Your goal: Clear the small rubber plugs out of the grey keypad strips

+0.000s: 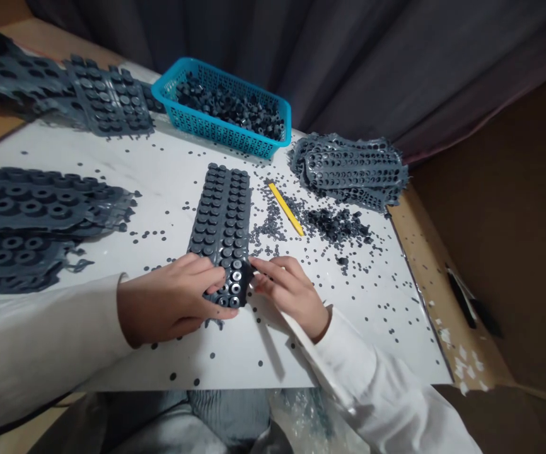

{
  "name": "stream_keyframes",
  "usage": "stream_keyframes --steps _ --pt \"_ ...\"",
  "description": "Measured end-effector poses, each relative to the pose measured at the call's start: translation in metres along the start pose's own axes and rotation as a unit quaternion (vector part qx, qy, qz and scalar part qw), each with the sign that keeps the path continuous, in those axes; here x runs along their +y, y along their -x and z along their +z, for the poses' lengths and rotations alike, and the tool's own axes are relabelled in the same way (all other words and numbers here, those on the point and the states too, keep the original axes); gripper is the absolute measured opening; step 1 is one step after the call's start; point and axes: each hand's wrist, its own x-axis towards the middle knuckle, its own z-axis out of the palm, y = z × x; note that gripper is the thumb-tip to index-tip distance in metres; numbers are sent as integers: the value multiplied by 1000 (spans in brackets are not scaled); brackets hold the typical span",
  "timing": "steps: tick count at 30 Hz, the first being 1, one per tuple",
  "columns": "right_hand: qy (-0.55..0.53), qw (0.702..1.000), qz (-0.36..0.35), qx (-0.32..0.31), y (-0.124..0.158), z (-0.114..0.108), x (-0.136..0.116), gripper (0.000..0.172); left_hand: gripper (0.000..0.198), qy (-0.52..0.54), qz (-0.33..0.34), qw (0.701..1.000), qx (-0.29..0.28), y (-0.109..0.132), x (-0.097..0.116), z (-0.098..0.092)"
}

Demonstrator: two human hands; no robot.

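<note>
Gripping from both sides, the left hand (169, 299) and right hand (292, 293) close on the near end of a grey moulded rubber strip (220, 227), which lies lengthwise on the table between them. The hands are at work at that end, where a dark flap stands out at the strip's edge. Both arms reach in from white sleeves (41, 334), elbows wide. Across the white table (173, 157), stacks of grey perforated sheets (22, 208) fill the left side, and a crumpled pile of punched sheets (348, 170) sits at the right. Behind the strip stands a blue plastic basket (207, 135) of loose rubber studs (228, 104) — smaller still, a yellow stick (286, 209) lies among scattered dots and a small stud heap (336, 224).
</note>
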Motion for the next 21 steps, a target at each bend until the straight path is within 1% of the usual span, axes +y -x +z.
stream_keyframes --steps 2,3,5,7,10,13,18,21 --pt "-80 995 58 12 -1 0 2 4 43 -2 14 1000 -2 0 -1 0" --pt "-129 988 81 17 -1 0 2 3 43 -3 20 1000 -2 0 -2 0" --pt "-208 972 108 17 -2 0 2 9 43 -1 20 1000 2 1 -2 1" --pt "-240 963 122 6 -1 1 1 13 43 3 16 1000 5 1 -2 2" --pt "-251 959 133 -8 1 2 0 14 43 6 10 1000 2 2 -2 3" --pt "-249 960 128 -14 3 2 0 15 43 8 5 1000 -9 1 -2 3" --pt "-228 968 99 -10 4 3 3 16 45 5 12 1000 -22 1 -2 2" --pt "-184 980 72 -9 2 4 5 11 45 2 -12 1000 -9 1 0 2"
